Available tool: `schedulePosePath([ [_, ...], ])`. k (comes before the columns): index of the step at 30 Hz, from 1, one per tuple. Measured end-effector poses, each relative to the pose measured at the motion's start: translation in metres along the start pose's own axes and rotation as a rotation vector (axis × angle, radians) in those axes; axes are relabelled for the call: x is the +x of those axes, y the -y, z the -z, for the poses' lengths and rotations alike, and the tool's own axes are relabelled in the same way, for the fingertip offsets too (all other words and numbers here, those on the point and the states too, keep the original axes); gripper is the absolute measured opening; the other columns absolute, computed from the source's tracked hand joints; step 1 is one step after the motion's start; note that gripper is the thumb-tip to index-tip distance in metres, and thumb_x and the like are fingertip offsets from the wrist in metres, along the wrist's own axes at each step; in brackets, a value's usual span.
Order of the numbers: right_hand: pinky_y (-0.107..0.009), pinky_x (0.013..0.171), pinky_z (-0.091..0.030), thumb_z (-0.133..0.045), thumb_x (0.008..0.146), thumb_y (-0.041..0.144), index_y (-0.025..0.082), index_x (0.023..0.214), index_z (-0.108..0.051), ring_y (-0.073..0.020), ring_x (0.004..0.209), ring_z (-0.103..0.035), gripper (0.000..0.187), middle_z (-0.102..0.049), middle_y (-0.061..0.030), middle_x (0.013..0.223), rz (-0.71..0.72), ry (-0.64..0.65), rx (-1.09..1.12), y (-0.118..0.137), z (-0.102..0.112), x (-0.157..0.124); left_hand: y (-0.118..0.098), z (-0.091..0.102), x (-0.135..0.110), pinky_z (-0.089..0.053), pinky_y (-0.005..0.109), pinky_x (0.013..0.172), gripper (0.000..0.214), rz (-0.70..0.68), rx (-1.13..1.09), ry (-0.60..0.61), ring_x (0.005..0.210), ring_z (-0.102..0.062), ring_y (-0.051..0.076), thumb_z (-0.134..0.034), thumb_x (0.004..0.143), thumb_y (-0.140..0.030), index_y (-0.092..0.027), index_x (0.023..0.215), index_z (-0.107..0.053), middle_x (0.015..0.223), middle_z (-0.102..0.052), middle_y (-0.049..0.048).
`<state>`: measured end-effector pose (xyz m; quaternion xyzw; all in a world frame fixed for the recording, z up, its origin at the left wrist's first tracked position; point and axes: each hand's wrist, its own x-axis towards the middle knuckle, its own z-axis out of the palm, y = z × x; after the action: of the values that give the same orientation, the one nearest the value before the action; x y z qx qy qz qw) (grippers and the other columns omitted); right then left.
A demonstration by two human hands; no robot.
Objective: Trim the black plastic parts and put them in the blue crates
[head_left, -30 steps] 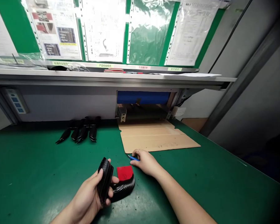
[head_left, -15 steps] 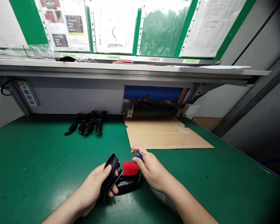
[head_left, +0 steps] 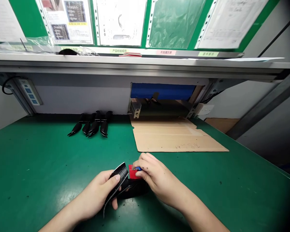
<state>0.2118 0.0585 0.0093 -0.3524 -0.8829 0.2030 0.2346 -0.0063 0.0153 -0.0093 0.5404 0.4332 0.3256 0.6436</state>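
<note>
My left hand (head_left: 101, 190) is closed around a black curved plastic shell (head_left: 117, 178), its ribbed hollow inside now facing up, thumb pressed on it. In my right hand (head_left: 155, 175) is a small blue-handled tool (head_left: 138, 168) with a thin metal tip, pinched between thumb and fingers. The tip points left toward the shell, apart from it. Below the tool lies a red flat piece (head_left: 133, 174), partly covered by my right fingers. A glossy black part (head_left: 136, 189) rests on the table between my hands, partly hidden by them.
Several glossy black parts (head_left: 93, 125) lie at the back left of the green table (head_left: 45, 154). A flat cardboard sheet (head_left: 174, 138) extends from an opening with a blue flap (head_left: 163, 91). A power strip (head_left: 31, 92) is fixed at the left; a shelf (head_left: 91, 69) spans above.
My left hand has turned the black shell so its inside shows. My right hand has moved slightly left and down, bringing the tool over the red piece. The camera view has shifted a little.
</note>
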Motion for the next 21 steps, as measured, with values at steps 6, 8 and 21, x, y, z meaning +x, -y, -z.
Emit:
schedulePosePath([
  [6, -0.029, 0.073, -0.039, -0.028, 0.102, 0.025, 0.021, 0.122, -0.046, -0.0177, 0.08, -0.051, 0.028, -0.057, -0.0033, 0.092, 0.057, 0.014, -0.097, -0.003, -0.006, 0.001, -0.003, 0.002, -0.003, -0.032, 0.02, 0.051, 0.041, 0.019, 0.079, 0.046, 0.051, -0.051, 0.009, -0.039, 0.092, -0.052, -0.014, 0.08, -0.05, 0.073, -0.049, -0.0014],
  [8, -0.03, 0.069, -0.035, -0.026, 0.104, 0.038, 0.021, 0.115, -0.05, -0.0184, 0.074, -0.05, 0.032, -0.056, -0.0029, 0.086, 0.07, 0.015, -0.216, -0.004, -0.01, 0.001, -0.004, 0.003, -0.005, -0.032, 0.02, 0.051, 0.041, 0.039, 0.108, 0.052, 0.052, -0.051, 0.009, -0.038, 0.092, -0.053, -0.015, 0.081, -0.051, 0.073, -0.048, -0.0017],
  [21, -0.032, 0.061, -0.02, -0.011, 0.096, 0.066, 0.02, 0.076, -0.05, -0.0184, 0.065, -0.039, 0.063, -0.05, -0.0021, 0.071, 0.152, -0.055, -0.644, -0.004, -0.028, 0.009, -0.023, 0.006, -0.018, -0.038, 0.02, 0.051, 0.042, 0.116, 0.278, 0.131, 0.053, -0.05, 0.009, -0.037, 0.091, -0.055, -0.017, 0.089, -0.056, 0.077, -0.048, -0.002],
])
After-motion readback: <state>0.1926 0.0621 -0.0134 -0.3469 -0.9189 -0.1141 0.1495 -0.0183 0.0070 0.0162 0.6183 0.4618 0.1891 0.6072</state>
